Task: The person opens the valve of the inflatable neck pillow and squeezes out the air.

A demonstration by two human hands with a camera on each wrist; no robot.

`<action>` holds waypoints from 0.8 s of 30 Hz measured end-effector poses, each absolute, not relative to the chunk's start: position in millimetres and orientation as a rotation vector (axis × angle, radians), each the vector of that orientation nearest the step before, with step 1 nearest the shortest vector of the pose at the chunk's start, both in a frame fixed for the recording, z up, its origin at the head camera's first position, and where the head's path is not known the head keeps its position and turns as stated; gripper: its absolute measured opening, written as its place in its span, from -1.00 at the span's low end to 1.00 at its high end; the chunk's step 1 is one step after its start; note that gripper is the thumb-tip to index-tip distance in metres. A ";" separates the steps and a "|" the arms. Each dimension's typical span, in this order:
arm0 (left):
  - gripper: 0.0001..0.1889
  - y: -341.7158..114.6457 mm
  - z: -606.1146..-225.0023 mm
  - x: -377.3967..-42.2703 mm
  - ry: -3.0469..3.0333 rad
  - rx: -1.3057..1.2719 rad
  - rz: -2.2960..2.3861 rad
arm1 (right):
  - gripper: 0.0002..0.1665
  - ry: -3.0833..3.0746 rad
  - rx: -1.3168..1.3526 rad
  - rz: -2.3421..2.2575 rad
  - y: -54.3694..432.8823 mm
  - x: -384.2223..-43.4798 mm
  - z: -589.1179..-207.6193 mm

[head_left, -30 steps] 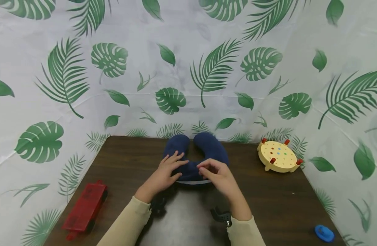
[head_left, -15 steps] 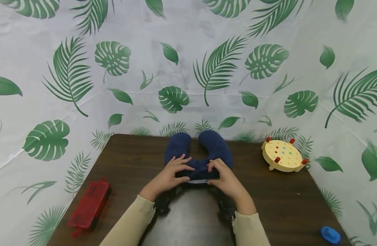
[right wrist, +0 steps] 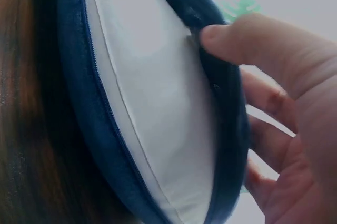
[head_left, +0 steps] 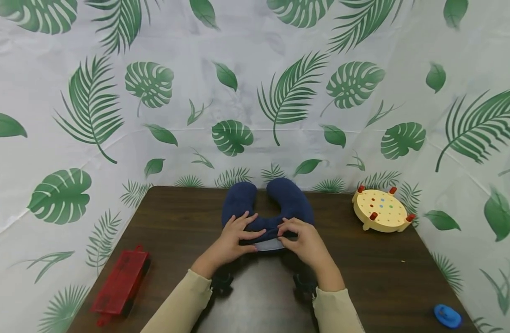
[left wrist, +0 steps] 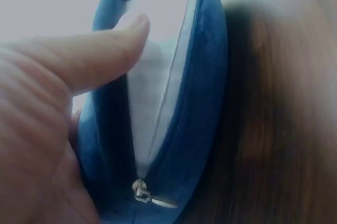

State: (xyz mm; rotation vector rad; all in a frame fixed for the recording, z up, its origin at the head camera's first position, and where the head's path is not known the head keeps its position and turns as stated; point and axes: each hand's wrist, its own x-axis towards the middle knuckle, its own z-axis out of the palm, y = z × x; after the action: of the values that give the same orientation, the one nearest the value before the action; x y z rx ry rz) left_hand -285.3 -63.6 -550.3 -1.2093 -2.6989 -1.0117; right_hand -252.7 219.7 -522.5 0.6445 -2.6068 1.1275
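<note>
A navy blue U-shaped neck pillow [head_left: 288, 196] lies on the table, its curved end toward me. Along that end the zipper gapes, baring a white inner [left wrist: 158, 61]; the metal zipper pull [left wrist: 141, 190] sits at one end of the slit. My left hand [head_left: 230, 240] rests on the left of the pillow with fingers spread, its thumb reaching over the white inner. With thumb and fingers, my right hand [head_left: 304, 240] pinches the upper edge of the blue cover [right wrist: 224, 87] and holds it away from the inner.
On the dark wooden table [head_left: 384, 273], a red translucent toy-like block on wheels [head_left: 121, 282] stands at the left. A round yellow pegged toy [head_left: 381, 210] sits at the back right, and a small blue piece [head_left: 447, 316] at the front right. Leaf-patterned cloth [head_left: 188, 92] hangs behind.
The right hand has come down to the cover's edge and taken hold of it. The zipper slit has widened, showing more white. The left hand stays on the pillow, moved slightly.
</note>
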 end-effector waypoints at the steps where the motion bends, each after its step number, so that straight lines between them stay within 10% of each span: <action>1: -0.35 -62.5 -550.5 -284.5 -2.703 -1.199 -1.000 | -0.73 -2.599 0.642 1.135 219.4 -252.9 -522.1; 24: -0.44 -68.0 -546.4 -285.3 -2.659 -1.232 -1.099 | -0.72 -2.354 0.670 1.182 210.8 -265.0 -548.5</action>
State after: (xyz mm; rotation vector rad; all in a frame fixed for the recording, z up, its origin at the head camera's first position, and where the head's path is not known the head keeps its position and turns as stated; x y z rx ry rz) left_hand -285.3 -68.0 -546.4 -1.2320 -2.6586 -1.0989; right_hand -265.0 210.8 -548.5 0.6702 -2.3538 1.1817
